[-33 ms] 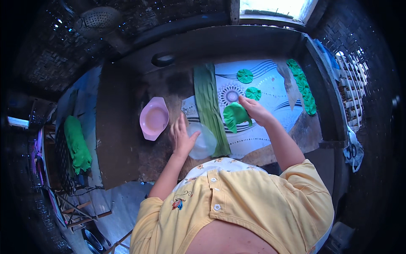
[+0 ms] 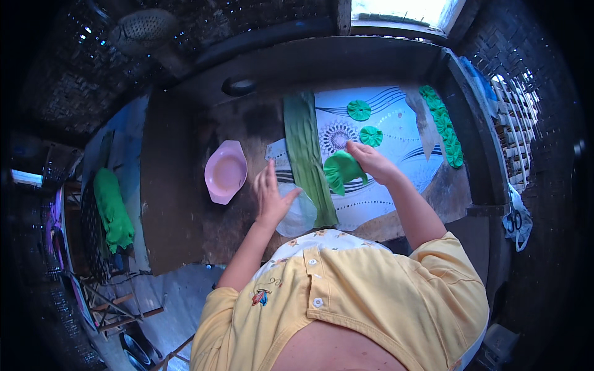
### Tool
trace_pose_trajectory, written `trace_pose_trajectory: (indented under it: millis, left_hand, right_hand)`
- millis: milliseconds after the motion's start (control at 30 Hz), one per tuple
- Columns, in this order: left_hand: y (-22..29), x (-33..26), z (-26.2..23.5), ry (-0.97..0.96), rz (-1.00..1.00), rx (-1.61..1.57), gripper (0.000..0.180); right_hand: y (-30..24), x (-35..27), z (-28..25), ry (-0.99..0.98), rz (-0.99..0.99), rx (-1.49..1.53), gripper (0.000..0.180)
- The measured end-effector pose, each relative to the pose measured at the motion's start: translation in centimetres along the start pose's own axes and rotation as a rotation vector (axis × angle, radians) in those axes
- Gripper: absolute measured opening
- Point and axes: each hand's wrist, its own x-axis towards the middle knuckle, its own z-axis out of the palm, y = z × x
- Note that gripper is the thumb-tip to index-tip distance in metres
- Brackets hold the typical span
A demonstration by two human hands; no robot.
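Note:
Between the thumb and fingers of my right hand (image 2: pixel 373 164) is a piece of bright green cloth (image 2: pixel 343 172), gathered along one edge and hanging in ruffled folds. My left hand (image 2: pixel 270 193) is empty, thumb and fingers apart, over the near edge of a translucent round plastic piece (image 2: pixel 296 215); whether it touches is unclear. A long dark green cloth strip (image 2: pixel 304 154) lies between the hands. Beyond my right hand, two round pleated green rosettes, a farther one (image 2: pixel 359 110) and a nearer one (image 2: pixel 371 136), rest on the white patterned sheet (image 2: pixel 387 179).
A pink two-handled bowl (image 2: pixel 226 173) stands left of my left hand. Overlapping green rosettes (image 2: pixel 444 127) form a row by the right wall of the table. A bright green cloth bundle (image 2: pixel 114 210) lies far left. Scissors (image 2: pixel 512 221) hang with a plastic bag at the right.
My right hand and the green cloth have shifted slightly left. My left hand has moved a little up and to the right, its fingers still apart.

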Motion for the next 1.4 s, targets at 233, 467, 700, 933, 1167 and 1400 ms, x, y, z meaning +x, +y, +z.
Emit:
trace_pose_trajectory:
  millis: [233,467,700,933,1167,1400]
  left_hand:
    - [4.2,2.8,-2.2,-0.550,-0.250,-0.618,0.096]
    - [1.6,1.8,-2.6,-0.267,-0.893,-1.557,0.044]
    - [1.6,0.7,-1.4,-0.339,-0.923,-1.693,0.034]
    - [2.2,0.1,-1.1,-0.278,-0.888,-1.563,0.037]
    - [2.9,-0.2,-1.0,-0.198,-0.788,-1.550,0.041]
    - [3.0,-0.5,0.1,-0.081,-0.696,-1.241,0.035]
  right_hand:
    - [-1.4,-1.4,7.1,-0.116,-0.629,-0.838,0.035]
    - [1.9,-1.2,7.8,0.345,-0.264,0.254,0.033]
    - [4.9,-1.1,9.1,-0.038,0.353,0.981,0.048]
    - [3.4,-1.0,9.6,-0.058,0.278,0.989,0.041]
    - [3.5,-1.2,9.8,-0.058,0.105,0.862,0.028]
    - [3.6,-1.4,10.0,0.009,-0.064,0.485,0.023]
